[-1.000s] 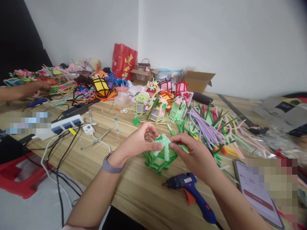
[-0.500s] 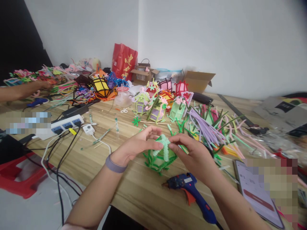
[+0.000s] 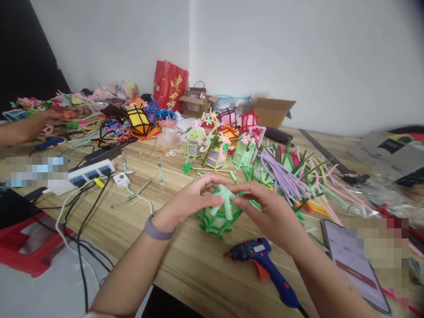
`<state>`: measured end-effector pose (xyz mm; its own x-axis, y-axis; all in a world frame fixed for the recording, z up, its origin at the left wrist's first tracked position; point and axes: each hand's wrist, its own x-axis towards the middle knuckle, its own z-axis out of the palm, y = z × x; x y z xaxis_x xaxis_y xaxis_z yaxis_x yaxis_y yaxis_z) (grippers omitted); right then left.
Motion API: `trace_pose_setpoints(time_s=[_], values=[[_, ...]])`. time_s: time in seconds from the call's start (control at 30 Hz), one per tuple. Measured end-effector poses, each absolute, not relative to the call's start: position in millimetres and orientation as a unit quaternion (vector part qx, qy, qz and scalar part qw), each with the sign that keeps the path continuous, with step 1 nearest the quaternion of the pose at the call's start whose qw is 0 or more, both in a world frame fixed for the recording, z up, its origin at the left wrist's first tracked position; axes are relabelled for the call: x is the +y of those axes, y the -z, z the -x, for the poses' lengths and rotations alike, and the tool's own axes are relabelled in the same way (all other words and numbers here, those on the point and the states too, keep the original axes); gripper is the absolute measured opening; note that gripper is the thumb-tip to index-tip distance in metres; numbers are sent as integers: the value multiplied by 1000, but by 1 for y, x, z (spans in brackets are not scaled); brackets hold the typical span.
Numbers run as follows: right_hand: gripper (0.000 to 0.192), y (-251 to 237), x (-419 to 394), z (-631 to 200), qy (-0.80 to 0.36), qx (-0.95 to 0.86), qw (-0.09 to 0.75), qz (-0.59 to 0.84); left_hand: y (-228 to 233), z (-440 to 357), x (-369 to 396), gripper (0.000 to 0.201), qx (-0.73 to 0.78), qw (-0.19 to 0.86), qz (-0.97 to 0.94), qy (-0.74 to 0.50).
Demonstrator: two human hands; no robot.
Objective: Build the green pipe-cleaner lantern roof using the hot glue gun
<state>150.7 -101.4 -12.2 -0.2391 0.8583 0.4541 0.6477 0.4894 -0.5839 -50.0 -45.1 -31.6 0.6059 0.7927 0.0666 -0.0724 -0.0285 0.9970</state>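
A small green pipe-cleaner lantern (image 3: 217, 221) stands on the wooden table (image 3: 185, 265) in front of me. My left hand (image 3: 190, 201) pinches its left side, thumb and fingers on the pale green fuzzy strip (image 3: 225, 204) at its top. From the right, my right hand (image 3: 265, 212) grips the same strip and the lantern's top. A blue glue gun (image 3: 265, 269) lies on the table just below my right hand, untouched.
Finished lanterns (image 3: 215, 148) and loose pipe cleaners (image 3: 291, 176) crowd the middle and right. A power strip (image 3: 88, 172) with cables lies left. A phone (image 3: 354, 265) rests at right. Another person's hand (image 3: 31, 126) works at far left. Boxes (image 3: 273, 110) and a red bag (image 3: 169, 86) stand by the wall.
My hands have shifted slightly on the lantern, the left fingers spreading over its top. The lantern stays in place on the table.
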Motion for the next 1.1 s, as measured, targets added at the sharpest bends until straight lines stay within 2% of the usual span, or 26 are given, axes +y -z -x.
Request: trace_pose_setpoints(time_s=[0.13,0.23,0.37,0.57,0.63,0.7,0.77,0.87,0.93,1.1], values=[[36,13,-107,-158,-159,-736,339,564,35,46,-46,41,359,549,-613,-440],[40,22,-110,-152,-165,-743,312,569,36,41,-50,40,409,467,-622,-476],[39,30,-104,-144,-187,-761,305,540,38,36,-54,44,447,382,-671,-451],[26,30,-87,-154,-194,-753,320,541,43,38,-49,40,427,420,-663,-450],[29,32,-82,-158,-211,-744,335,538,44,41,-47,39,424,437,-657,-445],[34,35,-78,-163,-227,-729,347,544,43,44,-45,39,445,403,-661,-450],[40,37,-74,-169,-230,-715,351,559,43,46,-42,45,453,315,-690,-468],[39,38,-70,-179,-182,-704,362,583,47,44,-36,74,407,210,-750,-477],[34,36,-70,-185,-143,-700,376,590,53,41,-31,82,394,224,-766,-456],[25,19,-80,-194,-128,-701,391,582,56,41,-26,62,365,318,-768,-420]])
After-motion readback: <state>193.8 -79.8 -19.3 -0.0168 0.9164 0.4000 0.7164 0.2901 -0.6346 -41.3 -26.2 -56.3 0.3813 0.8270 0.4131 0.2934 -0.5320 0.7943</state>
